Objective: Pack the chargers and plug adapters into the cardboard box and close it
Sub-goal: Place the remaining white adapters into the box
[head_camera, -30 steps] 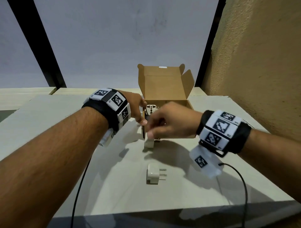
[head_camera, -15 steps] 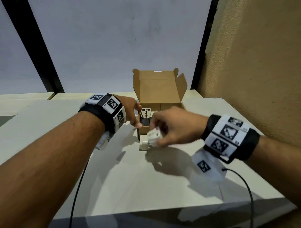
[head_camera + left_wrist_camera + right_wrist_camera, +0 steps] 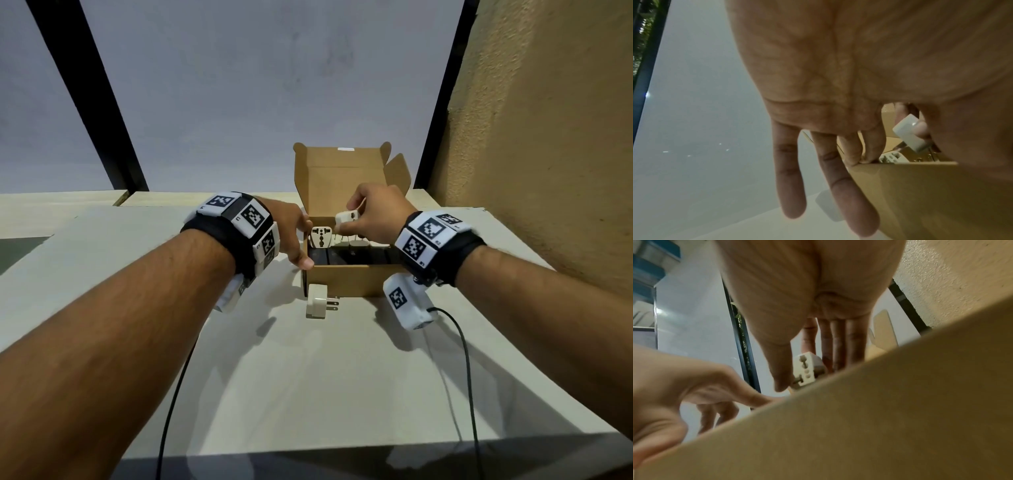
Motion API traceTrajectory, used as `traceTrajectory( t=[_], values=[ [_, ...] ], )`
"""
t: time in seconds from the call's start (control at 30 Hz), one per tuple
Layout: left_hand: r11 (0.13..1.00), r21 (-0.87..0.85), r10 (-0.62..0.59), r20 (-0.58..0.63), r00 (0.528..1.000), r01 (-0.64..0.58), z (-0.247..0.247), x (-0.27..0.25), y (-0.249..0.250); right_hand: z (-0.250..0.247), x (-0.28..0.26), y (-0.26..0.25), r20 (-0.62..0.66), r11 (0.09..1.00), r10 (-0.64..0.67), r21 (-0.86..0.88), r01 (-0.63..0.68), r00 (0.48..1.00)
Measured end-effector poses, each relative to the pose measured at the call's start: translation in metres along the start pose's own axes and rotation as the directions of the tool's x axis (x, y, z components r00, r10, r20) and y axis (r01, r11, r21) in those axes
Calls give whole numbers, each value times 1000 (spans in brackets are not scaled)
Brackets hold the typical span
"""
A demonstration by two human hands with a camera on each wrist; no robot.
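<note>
Cardboard box (image 3: 346, 281) steadied by left hand (image 3: 291, 236); right hand (image 3: 376, 219) pinches glossy white adapter (image 3: 346, 217).

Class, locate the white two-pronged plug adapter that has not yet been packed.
In the head view the white two-pronged plug adapter lies on the pale table, just before the brown cardboard box's near-left corner, below the left hand.

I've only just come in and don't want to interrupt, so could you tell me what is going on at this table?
A person is packing white plug adapters into an open cardboard box on the table. The right hand pinches a white adapter over the box opening. The left hand steadies the box's left edge, thumb on its front corner. A universal adapter already stands inside, with others beside it. One two-prong adapter lies on the table in front of the box, and the lid is up.
</note>
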State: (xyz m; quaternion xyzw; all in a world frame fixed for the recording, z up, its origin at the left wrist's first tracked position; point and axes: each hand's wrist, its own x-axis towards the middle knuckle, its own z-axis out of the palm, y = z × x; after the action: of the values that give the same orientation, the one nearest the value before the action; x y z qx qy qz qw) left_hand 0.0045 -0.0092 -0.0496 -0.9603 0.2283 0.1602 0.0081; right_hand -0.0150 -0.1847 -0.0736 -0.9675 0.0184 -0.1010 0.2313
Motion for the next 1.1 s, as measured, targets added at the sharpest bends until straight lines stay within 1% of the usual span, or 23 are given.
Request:
traceTrajectory(
  t=[0.17,0.27,0.43,0.57,0.83,0.93,1.0,1.1],
  values=[
    [1000,7,18,2,1000,-18,0,-1,0,15,7,-7,41,987,63,-148,-56,997],
    [999,23,27,18,999,-27,0,0,0,20,9,-8,86,977,92,-200,-73,992],
    [997,63,39,15,999,-40,-2,0,1,17,12,-8,136,977,98,-202,-69,986],
    [998,53,35,36,999,-37,-1,4,-1,13,14,-7,174,979,108,-190,-74,979],
    [996,74,49,5,999,-49,1,6,-4,14,13,-9,195,979,105,-191,-67,975],
    [996,70,47,17,999,-48,1,6,-4,14,10,-5,179,985,100,-156,-72,979],
    [998,56,41,21,999,-42,1,7,-5,9,9,-1,152,992,105,-86,-92,983],
    [998,45,32,15,999,-32,1,9,-5,-1,9,3,167,993,90,62,-102,982]
  ],
)
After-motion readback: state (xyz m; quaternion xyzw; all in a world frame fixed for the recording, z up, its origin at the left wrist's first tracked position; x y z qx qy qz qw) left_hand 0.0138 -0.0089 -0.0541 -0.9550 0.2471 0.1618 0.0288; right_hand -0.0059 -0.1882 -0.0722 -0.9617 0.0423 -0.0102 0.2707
